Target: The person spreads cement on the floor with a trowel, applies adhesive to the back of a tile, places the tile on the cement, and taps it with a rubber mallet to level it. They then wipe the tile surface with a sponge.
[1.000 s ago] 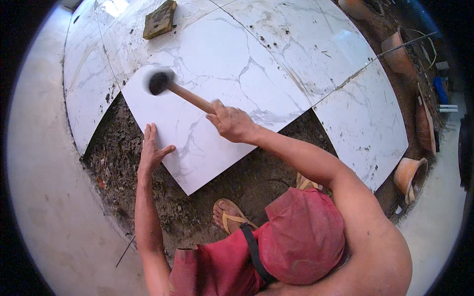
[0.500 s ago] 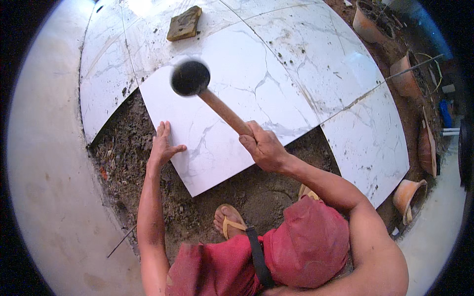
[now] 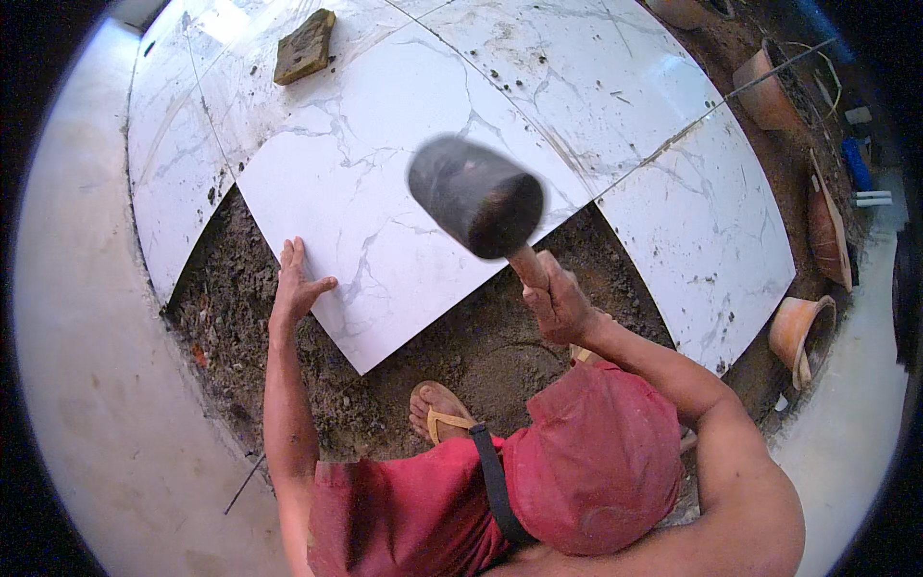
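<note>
The tile [image 3: 356, 226] lies across the centre and upper middle of the frame, set diagonally, with one corner pointing toward the lower edge. Its face is white and smooth, marked with branching grey veins. The lower part of the face is clean. The two lower edges are straight and stand out sharply against the dark, crumbly soil [image 3: 461, 351].

Left hand [image 3: 304, 282]: placed at the tile's lower-left edge, left of centre in the frame. The fingers are extended and close together along the edge; the thumb stands well apart from them, over the white face. The hand is spread and grasps nothing.

Right hand [image 3: 561, 303]: right of centre, fingers wrapped closely around the wooden handle of the mallet [image 3: 471, 197]. The mallet head is a thick black cylinder—slightly blurred—with a brownish patch on its lower-right end face. In the frame, the head overlaps the right part of the tile and its lower-right edge.

Surroundings: a rough brown block [image 3: 305, 46] rests at the upper left. A neighbouring tile [image 3: 707, 250] at the right has the same grey veining—specks of dirt are scattered on it. A terracotta pot [image 3: 800, 332] lies tipped at the right.
</note>
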`<state>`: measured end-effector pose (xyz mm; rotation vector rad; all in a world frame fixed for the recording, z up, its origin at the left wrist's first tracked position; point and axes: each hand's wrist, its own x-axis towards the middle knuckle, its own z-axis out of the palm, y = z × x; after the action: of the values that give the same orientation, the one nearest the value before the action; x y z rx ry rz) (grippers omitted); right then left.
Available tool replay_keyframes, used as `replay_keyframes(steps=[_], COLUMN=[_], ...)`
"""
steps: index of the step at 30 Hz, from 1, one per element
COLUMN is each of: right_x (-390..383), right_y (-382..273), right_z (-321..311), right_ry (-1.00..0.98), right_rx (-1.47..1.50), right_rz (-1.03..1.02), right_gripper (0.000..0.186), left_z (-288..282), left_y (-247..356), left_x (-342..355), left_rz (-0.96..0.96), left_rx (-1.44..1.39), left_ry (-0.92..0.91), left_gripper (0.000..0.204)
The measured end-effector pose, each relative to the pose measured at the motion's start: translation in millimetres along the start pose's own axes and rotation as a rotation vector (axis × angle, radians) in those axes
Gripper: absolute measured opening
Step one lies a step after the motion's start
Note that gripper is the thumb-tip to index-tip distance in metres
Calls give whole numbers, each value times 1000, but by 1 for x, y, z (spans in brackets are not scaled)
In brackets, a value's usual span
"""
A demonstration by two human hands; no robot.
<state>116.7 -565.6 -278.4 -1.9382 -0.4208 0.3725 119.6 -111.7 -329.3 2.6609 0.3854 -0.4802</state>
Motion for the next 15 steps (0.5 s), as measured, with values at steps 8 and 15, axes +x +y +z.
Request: replay_keyframes(steps=[8,15], right_x=[-14,2], right_y=[10,9], right_z=[-3,-4], right_ry=[10,-221], right_rx=[151,409], right_rz=[-19,347], right_gripper=[40,42], left_z=[4,5], left_y=[-10,-20], left_x=[1,10], left_rz=[10,-25], left_rx=[-11,148], left_ry=[26,-4], left_gripper=[116,116])
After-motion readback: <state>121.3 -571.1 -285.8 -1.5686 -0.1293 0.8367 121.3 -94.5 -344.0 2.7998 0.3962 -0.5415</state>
